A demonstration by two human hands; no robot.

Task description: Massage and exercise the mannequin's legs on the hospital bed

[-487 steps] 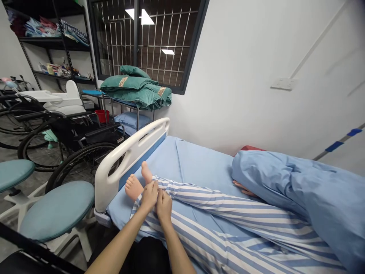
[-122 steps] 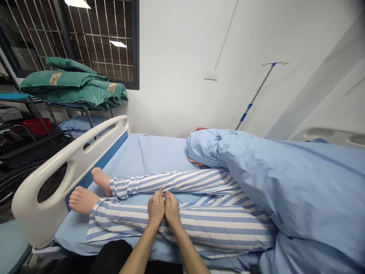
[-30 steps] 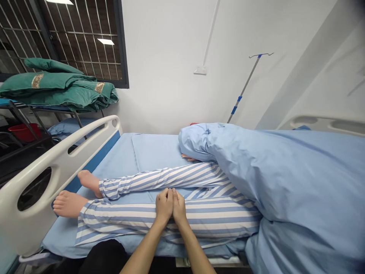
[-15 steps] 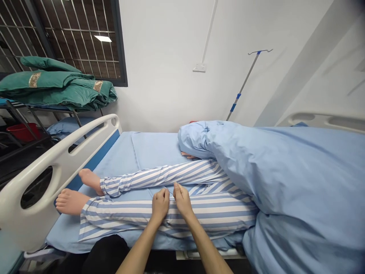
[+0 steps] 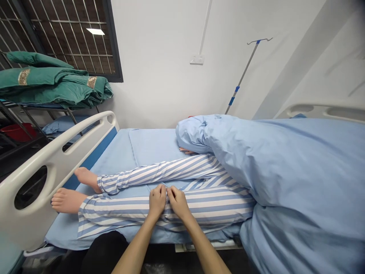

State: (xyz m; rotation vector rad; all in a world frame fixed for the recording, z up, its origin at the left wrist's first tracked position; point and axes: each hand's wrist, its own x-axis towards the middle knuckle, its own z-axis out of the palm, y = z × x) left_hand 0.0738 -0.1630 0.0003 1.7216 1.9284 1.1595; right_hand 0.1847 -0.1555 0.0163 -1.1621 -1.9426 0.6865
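My left hand (image 5: 157, 199) and my right hand (image 5: 176, 201) are side by side, fingers curled and knuckles close together. Both are over the near leg of blue-and-white striped trousers (image 5: 222, 199), around the knee. The curled fingers hide whatever might be inside them, and contact with the cloth is hard to judge. A lying figure that looks like a manikin wears the trousers; its bare feet (image 5: 68, 200) point to the left. Folded back over its upper body is a light blue quilt (image 5: 279, 160). Fingers of the figure's hand (image 5: 186, 151) peek out beneath the quilt.
A pale bed end board (image 5: 61, 148) stands at the left, beyond the feet. Behind the bed rises an IV pole (image 5: 242, 78) near the wall. Green bedding (image 5: 54, 83) is piled on a rack by the barred window, with a red basin (image 5: 18, 131) below.
My fists have moved closer together and turned so that their backs face up more. The camera view has shifted slightly. The figure's legs and the quilt look unchanged.
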